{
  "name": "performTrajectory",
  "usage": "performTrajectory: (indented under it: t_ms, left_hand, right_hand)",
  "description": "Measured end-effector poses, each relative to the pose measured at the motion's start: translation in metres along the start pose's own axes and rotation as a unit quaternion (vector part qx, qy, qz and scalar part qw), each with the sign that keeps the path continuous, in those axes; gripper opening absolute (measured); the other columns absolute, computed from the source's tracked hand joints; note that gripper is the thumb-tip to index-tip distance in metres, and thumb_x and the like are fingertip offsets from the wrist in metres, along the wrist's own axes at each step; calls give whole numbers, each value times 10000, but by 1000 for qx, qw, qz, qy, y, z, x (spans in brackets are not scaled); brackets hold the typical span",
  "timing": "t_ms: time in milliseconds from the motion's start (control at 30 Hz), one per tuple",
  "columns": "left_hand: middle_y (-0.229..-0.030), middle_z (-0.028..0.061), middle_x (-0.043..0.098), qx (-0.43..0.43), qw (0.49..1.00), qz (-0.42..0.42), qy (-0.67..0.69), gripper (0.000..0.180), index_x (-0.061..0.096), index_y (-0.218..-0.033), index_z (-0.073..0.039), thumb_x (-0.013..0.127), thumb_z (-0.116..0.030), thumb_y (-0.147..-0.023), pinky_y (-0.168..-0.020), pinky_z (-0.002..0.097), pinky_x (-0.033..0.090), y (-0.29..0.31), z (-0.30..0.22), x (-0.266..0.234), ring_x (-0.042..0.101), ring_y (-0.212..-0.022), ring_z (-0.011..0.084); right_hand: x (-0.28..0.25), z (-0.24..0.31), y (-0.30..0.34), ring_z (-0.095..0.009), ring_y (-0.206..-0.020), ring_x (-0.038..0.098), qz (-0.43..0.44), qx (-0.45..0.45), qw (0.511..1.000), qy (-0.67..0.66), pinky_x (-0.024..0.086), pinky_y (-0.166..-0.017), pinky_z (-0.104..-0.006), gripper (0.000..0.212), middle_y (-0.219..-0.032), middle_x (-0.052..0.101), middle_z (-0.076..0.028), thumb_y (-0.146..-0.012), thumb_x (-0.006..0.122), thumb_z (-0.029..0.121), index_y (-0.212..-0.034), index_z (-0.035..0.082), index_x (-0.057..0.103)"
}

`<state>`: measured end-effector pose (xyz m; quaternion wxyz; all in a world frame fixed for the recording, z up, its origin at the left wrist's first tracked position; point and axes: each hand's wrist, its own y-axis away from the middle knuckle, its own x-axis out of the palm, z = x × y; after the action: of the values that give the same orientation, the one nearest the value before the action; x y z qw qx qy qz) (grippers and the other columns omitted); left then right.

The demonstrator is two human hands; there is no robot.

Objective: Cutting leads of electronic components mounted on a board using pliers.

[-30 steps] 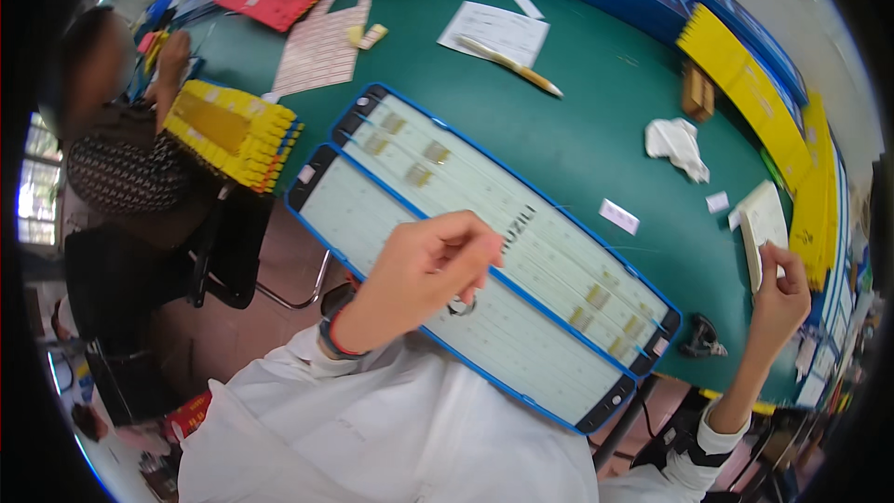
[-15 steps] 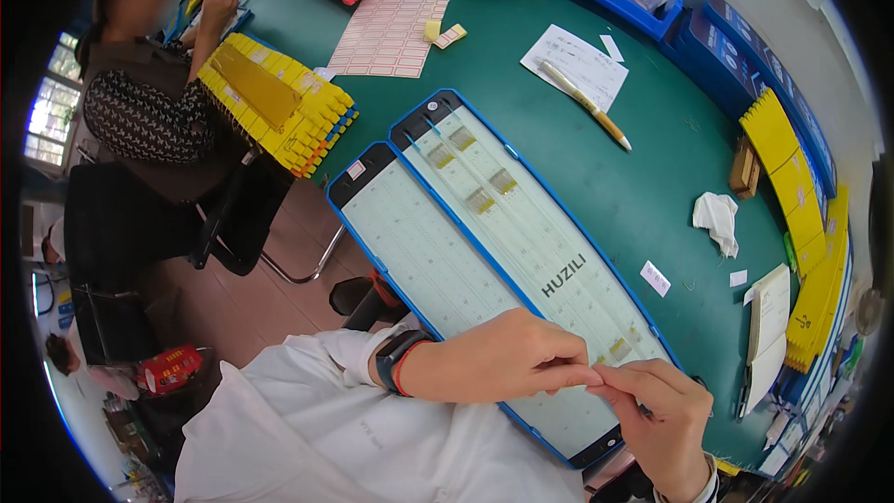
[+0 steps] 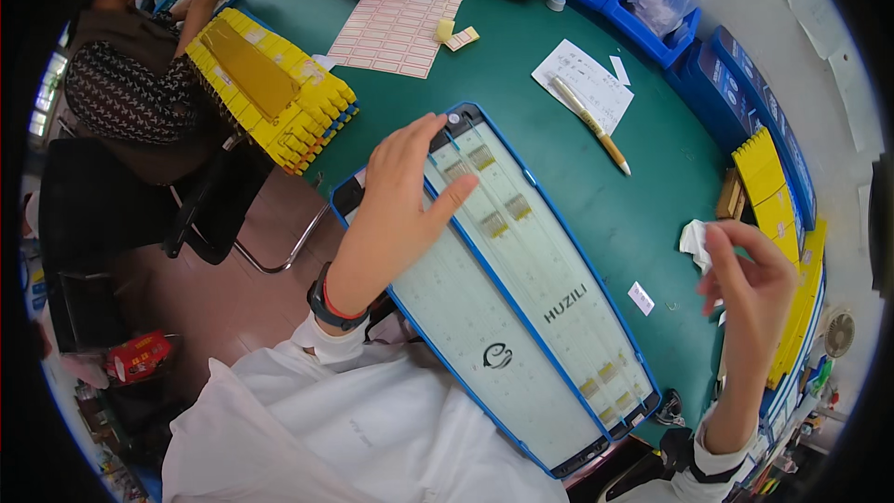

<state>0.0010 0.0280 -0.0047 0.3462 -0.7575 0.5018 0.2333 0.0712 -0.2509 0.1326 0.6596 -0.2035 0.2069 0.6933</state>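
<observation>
The left hand (image 3: 400, 200) has its fingers spread wide and flat, holding nothing; the fingertips (image 3: 463, 188) rest on the far left part of the long blue-framed trays (image 3: 521, 307), near the black end cap. A dark wristband with a red edge (image 3: 328, 303) sits on that wrist, above a white sleeve (image 3: 372, 410).

The right hand (image 3: 750, 284) is raised at the right side, over the table's right edge, with fingers curled narrowly together toward the thumb. Whether it pinches something small I cannot tell. Just left of it lies a crumpled white paper (image 3: 694, 242) on the green table (image 3: 643, 186).

The trays are two pale panels lying side by side, running diagonally from far left to near right across the table's near edge, with small tan pieces (image 3: 494, 224) set in their grooves near the left hand and more at the near right end (image 3: 610, 387).

A small white label (image 3: 641, 298) lies on the table just right of the trays. Farther off lie a white sheet (image 3: 582, 84) with a pen (image 3: 591, 124) across it, and a sheet of pink-bordered labels (image 3: 396, 23). At the far left, another person (image 3: 130, 84) sits behind a stack of yellow trays (image 3: 270, 88). Blue bins (image 3: 652, 19) line the far right edge, with more yellow strips (image 3: 768, 182) to the right.
</observation>
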Motion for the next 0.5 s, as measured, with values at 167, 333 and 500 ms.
performTrajectory:
  t_ms: [167,333,500]
  left_hand:
    - [-1298,143,497,-44,998,40,31,592,433,-1358,-42,655,-297,-871,-1029,423,292,6,-24,5,430,-1167,309]
    - [-1280,136,509,-25,999,24,-3,599,430,-1351,-7,643,-303,-876,-968,419,324,9,-25,15,439,-1087,305]
    - [-1275,139,514,-16,1000,15,-1,586,441,-1330,26,635,-285,-873,-928,423,341,9,-25,16,444,-1049,297]
  right_hand:
    - [68,-2,-19,-118,-621,655,179,64,980,-61,468,-465,-205,176,-844,690,-93,-848,701,111,-935,-41,699]
    - [129,-23,-26,-109,-649,660,195,34,976,-91,474,-502,-204,192,-846,693,-92,-851,705,131,-930,-44,705]
    - [154,-29,-31,-93,-615,637,167,17,983,-80,438,-477,-206,179,-839,660,-55,-849,721,152,-923,-11,722]
